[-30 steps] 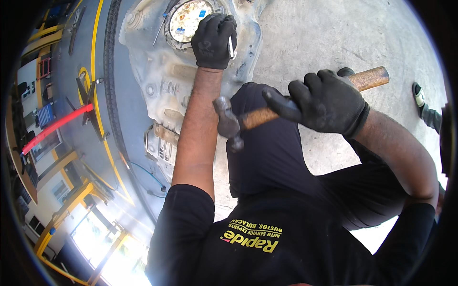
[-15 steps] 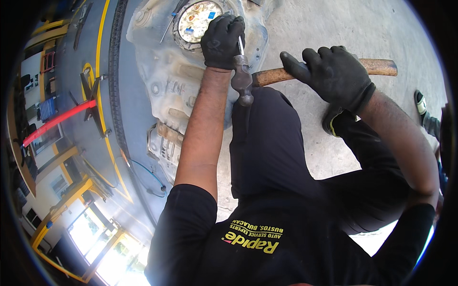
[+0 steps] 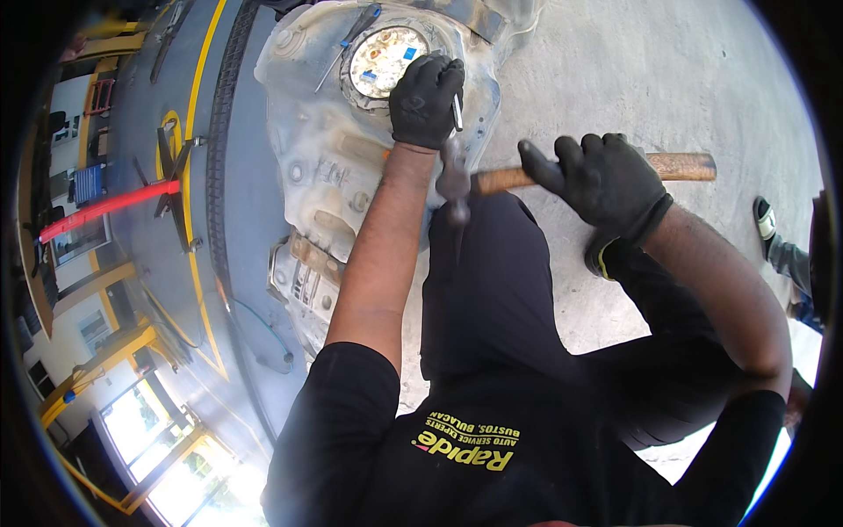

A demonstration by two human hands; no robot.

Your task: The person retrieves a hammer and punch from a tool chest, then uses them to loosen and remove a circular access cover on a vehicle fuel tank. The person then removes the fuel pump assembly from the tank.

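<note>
My left hand, in a black glove, is closed around a slim bright metal rod, perhaps a punch or chisel; its far tip is hidden. It works at the edge of a round, stained metal cover on a dusty, pale moulded tank. My right hand, also gloved, grips a ball-peen hammer by its wooden handle, thumb lying along the wood. The blurred hammer head is close to the rod's near end, above my knee; whether they touch I cannot tell.
A screwdriver with a dark blue handle lies on the tank beside the cover. Concrete floor stretches to the right, where another person's shoe shows. Left are a red lift arm and a thin blue hose.
The view has shifted, so the tank appears lower and further right. The hammer head has moved down a little and is blurred. Both hands keep their grips.
</note>
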